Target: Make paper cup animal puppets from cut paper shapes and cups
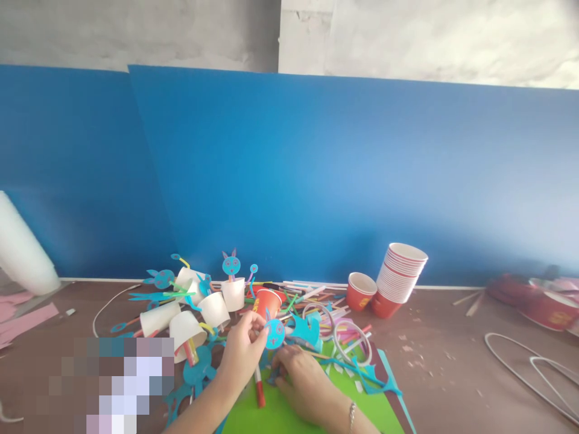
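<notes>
My left hand (244,346) pinches a round blue paper animal face (274,334) with pointed ears and pink drawn features. To its right, my right hand (305,377) is bent down over the green sheet (253,416), its fingers curled and partly hidden. A small dark bluish thing shows at its fingertips, too covered to name. Between the hands lies a marker (259,386) with a red end. Just behind the paper face stands a red paper cup (266,302). Cut blue paper (305,331) lies beyond my right hand.
White paper cups (215,310) with blue paper figures crowd the left. Drinking straws spread behind my hands. Tape rolls (353,343) lie right of centre, near a single red cup (360,291) and a tall cup stack (399,278). A white cable (525,355) curls at right; a blue panel (316,181) stands behind.
</notes>
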Available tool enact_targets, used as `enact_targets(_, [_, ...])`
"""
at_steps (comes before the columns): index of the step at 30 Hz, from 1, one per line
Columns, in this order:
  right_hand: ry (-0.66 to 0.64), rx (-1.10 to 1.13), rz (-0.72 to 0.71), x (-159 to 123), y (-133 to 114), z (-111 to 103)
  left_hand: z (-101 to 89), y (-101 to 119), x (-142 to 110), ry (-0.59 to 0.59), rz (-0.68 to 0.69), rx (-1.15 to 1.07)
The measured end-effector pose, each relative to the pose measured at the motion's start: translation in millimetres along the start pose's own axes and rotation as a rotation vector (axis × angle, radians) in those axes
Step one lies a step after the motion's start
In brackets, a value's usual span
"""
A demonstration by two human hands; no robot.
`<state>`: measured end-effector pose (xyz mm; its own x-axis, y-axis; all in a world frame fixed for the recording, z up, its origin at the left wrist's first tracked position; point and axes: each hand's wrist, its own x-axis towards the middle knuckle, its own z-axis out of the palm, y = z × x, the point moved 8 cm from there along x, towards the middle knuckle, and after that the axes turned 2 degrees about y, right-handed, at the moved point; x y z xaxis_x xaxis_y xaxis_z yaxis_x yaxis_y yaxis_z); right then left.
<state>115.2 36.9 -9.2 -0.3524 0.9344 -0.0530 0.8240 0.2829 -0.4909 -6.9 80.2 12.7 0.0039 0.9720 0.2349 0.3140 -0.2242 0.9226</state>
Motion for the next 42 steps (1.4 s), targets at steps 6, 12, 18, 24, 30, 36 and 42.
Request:
enact_targets(6, [0.011,-0.021,-0.036,-2.5,-7.2,-4.3,0.6,6.6,-3.1,-0.007,0.049,0.125])
enact_targets(12, [-0.088,0.233,-0.014,-10.5,3.4,-24.0,11.2,2.5,-8.4,-0.093,-0.012,0.217])
enact_targets(18, [0.193,0.456,0.103,1.3,27.1,-47.3,25.0,4.2,-20.9,-0.235,0.016,0.486])
enact_targets(24, [0.284,0.512,0.046,4.8,19.6,-39.7,33.4,4.8,-23.8,-0.243,-0.033,0.171])
enact_targets(30, [0.272,0.068,0.192,-6.8,38.5,-71.6,35.0,-4.9,-20.9,-0.163,-0.163,-0.153])
enact_targets(36, [0.146,-0.358,0.437,-25.6,99.9,-94.6,40.8,-10.6,-24.0,-0.182,-0.257,-0.231])
enact_targets(42, [0.183,-0.352,0.392,-15.6,84.3,-97.5,28.2,2.3,-22.2,-0.114,-0.071,-0.058])
